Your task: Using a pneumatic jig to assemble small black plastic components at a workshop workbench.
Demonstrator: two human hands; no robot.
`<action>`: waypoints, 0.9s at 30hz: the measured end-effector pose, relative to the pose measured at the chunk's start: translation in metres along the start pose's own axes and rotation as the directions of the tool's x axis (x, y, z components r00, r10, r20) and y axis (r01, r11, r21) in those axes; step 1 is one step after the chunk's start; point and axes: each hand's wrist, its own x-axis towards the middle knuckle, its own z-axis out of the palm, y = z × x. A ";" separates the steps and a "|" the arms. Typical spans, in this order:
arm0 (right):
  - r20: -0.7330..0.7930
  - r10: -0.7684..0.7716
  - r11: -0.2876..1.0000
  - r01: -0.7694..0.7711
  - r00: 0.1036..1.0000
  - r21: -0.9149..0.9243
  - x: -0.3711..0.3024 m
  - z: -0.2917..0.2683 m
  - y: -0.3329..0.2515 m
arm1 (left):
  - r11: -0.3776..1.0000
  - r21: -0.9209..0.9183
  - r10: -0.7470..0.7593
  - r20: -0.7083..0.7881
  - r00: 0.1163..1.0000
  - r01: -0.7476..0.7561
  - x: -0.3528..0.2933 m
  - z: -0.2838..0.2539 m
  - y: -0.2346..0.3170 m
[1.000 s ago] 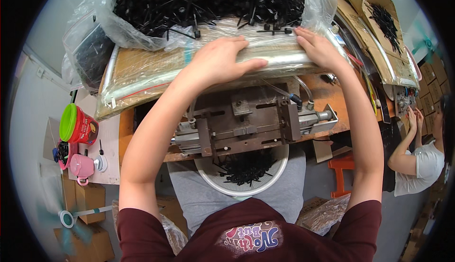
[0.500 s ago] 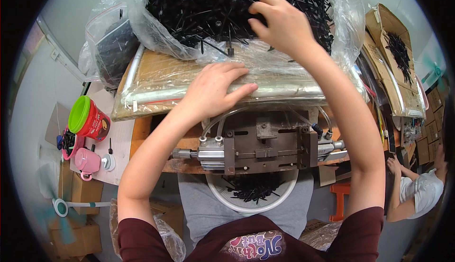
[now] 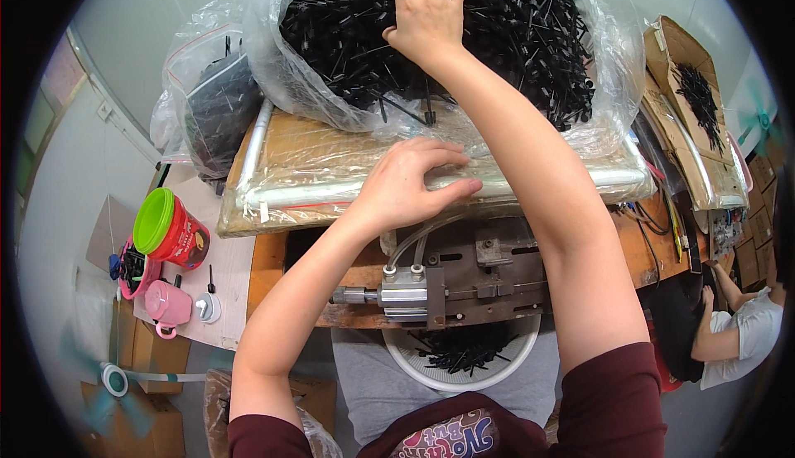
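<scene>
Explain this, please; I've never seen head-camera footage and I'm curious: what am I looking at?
No robot here: a person works with two bare hands, filmed by a wide camera worn on the head, looking down, so straight edges bend. The right hand is spread over black pieces heaped in a clear plastic bag. The left hand rests on the front of a plastic-wrapped board; nothing is clearly gripped. Nearer the body, a metal fixture sits on a wooden table, and a white basket with more pieces is at the lap.
</scene>
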 end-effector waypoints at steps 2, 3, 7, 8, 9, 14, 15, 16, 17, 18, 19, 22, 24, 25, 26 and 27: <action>0.085 0.024 0.999 -0.022 0.996 -0.026 0.009 0.003 0.002 | 1.000 0.001 0.008 -0.015 1.000 -0.008 -0.001 0.004 -0.002; 0.087 0.032 0.998 -0.028 0.996 -0.047 0.013 0.004 0.005 | 1.000 -0.007 0.016 -0.016 1.000 -0.016 0.000 0.005 -0.003; 0.096 0.048 0.994 -0.039 0.994 -0.102 0.021 0.001 0.007 | 0.999 -0.030 0.012 -0.025 1.000 -0.013 -0.001 0.004 -0.004; 0.162 0.036 0.996 -0.021 0.986 -0.092 0.022 0.001 0.010 | 0.999 -0.036 0.007 -0.027 1.000 -0.008 -0.002 0.003 -0.004; 0.227 0.022 0.997 -0.004 0.974 -0.081 0.024 0.001 0.012 | 0.999 -0.048 -0.005 -0.024 1.000 0.004 -0.003 0.002 -0.005; 0.111 -0.036 0.989 0.051 0.993 -0.137 0.021 0.022 0.030 | 0.997 -0.072 -0.002 -0.018 1.000 0.001 0.001 0.001 -0.003; 0.098 -0.026 0.991 0.039 0.995 -0.131 0.020 0.025 0.032 | 0.997 -0.077 -0.008 -0.022 1.000 0.006 0.000 0.001 -0.003; 0.072 -0.043 0.994 0.050 0.996 -0.100 0.021 0.027 0.034 | 0.997 -0.082 -0.012 -0.026 1.000 0.010 0.000 0.000 -0.002; 0.060 -0.072 0.992 0.078 0.996 -0.100 0.019 0.028 0.038 | 0.996 -0.087 -0.016 -0.029 0.999 0.013 0.000 0.000 -0.001; 0.047 -0.101 0.989 0.105 0.994 -0.102 0.017 0.028 0.042 | 0.994 -0.107 -0.019 -0.036 0.999 0.015 0.001 0.002 -0.001; 0.034 -0.133 0.986 0.136 0.991 -0.099 0.017 0.025 0.041 | 0.992 -0.125 -0.028 -0.047 0.999 0.022 0.000 0.003 -0.003; 0.023 -0.180 0.982 0.181 0.983 -0.048 0.006 0.007 0.046 | 0.987 -0.153 -0.053 -0.044 0.998 0.046 0.000 0.001 -0.005; 0.020 -0.283 0.954 0.283 0.959 -0.101 -0.005 -0.008 0.058 | 0.988 -0.145 -0.064 -0.048 0.997 0.056 0.001 0.000 -0.002; 0.020 -0.332 0.935 0.332 0.943 -0.128 -0.009 -0.015 0.062 | 0.990 -0.130 -0.068 -0.056 0.996 0.060 0.001 -0.001 0.000; -0.020 -0.367 0.923 0.361 0.930 -0.136 -0.013 -0.021 0.063 | 0.991 -0.115 -0.071 -0.065 0.995 0.064 0.000 -0.001 0.001; -0.013 -0.366 0.923 0.361 0.931 -0.132 -0.020 -0.027 0.063 | 0.991 -0.124 -0.052 -0.103 0.993 0.039 0.000 -0.002 0.001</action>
